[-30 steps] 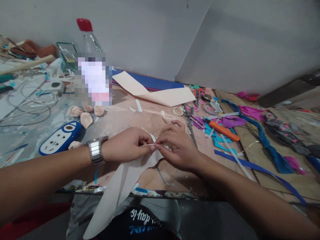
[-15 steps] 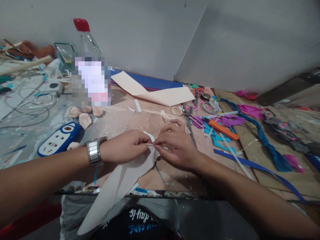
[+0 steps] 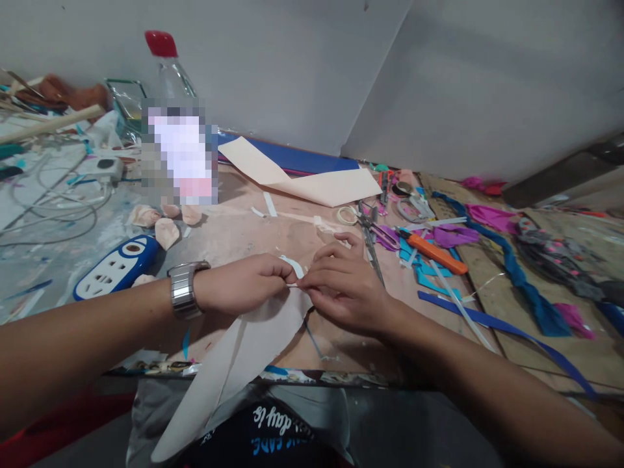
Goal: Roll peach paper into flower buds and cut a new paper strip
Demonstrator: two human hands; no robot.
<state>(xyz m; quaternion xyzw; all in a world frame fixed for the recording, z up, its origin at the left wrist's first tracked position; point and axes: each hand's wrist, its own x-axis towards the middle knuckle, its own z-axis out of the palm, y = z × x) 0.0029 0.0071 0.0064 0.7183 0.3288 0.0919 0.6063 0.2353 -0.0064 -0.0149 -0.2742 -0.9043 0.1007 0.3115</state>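
A long cream strip of thin sheet material [image 3: 253, 341], paper or fabric, hangs from my hands over the table's front edge toward my lap. My left hand [image 3: 246, 283], with a metal watch [image 3: 184, 290] on its wrist, pinches the upper end between thumb and curled forefinger. Right beside it, my right hand [image 3: 341, 279] has thumb and forefinger closed on the same end, the other fingers loosely bent. The fingertips of both hands nearly meet there, and the gripped edge is mostly hidden. A small white curled scrap [image 3: 292, 265] shows just behind the fingers.
A folded cream strip [image 3: 331, 187] lies at the back. On the left are a blue-and-white power strip [image 3: 117, 268], several cream petal-like pieces [image 3: 168, 233] and a red-capped bottle [image 3: 163, 49]. To the right lie scissors [image 3: 380, 231], an orange cutter [image 3: 439, 252] and a blue strip [image 3: 511, 337].
Both hands stay almost in place, still pinching the cream strip. The hanging part of the strip has shifted slightly and lies smoother along its right edge.
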